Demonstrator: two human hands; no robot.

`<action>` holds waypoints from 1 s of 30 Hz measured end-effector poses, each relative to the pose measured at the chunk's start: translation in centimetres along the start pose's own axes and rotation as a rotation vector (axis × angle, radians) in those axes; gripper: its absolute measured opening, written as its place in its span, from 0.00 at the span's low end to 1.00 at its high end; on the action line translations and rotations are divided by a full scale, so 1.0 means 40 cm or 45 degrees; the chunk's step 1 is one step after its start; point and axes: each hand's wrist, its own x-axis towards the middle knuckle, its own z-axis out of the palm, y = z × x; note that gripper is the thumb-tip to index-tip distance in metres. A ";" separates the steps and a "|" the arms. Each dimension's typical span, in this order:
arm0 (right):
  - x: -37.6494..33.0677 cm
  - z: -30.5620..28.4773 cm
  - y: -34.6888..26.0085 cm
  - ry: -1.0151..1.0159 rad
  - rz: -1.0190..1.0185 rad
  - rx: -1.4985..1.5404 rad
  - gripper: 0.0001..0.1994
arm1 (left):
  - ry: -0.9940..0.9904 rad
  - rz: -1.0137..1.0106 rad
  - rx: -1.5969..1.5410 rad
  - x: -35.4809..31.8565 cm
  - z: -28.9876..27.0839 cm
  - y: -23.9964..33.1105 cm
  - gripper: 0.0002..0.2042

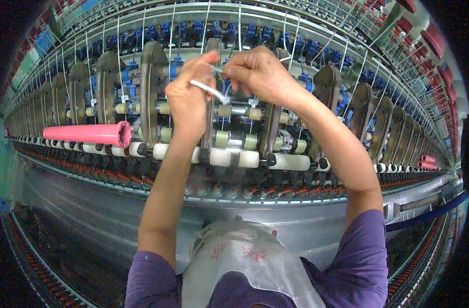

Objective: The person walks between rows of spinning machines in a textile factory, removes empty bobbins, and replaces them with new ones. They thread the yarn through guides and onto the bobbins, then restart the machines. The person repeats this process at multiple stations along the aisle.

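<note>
Both my hands are raised over the rollers of a spinning machine (234, 158). My left hand (189, 97) has its fingers curled around a white roving strand (207, 90); one end slants down to the right in front of the blue-and-metal drafting parts. Close by on the right, my right hand (262, 74) is closed in a pinch at the thumb and forefinger. A thin pale length of strand spans the small gap between the two hands and reaches the right fingertips. The hands do not touch each other.
A pink tube (85, 134) lies across the white rollers at the left. More pink tubes (427, 162) rest at the far right. Upright dark arms (153, 92) stand in a row on both sides of my hands. Thin white rods (239, 31) hang behind them.
</note>
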 end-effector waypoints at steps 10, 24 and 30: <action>-0.009 0.003 -0.003 0.173 0.233 0.626 0.10 | 0.257 -0.358 -0.289 -0.004 0.003 0.033 0.08; 0.011 -0.005 0.052 -0.140 -0.503 -0.745 0.04 | 0.473 -0.199 -0.116 0.008 -0.013 0.043 0.11; 0.059 0.021 0.113 -0.273 -0.688 -1.166 0.04 | 0.197 -0.391 -0.484 -0.106 -0.069 0.150 0.23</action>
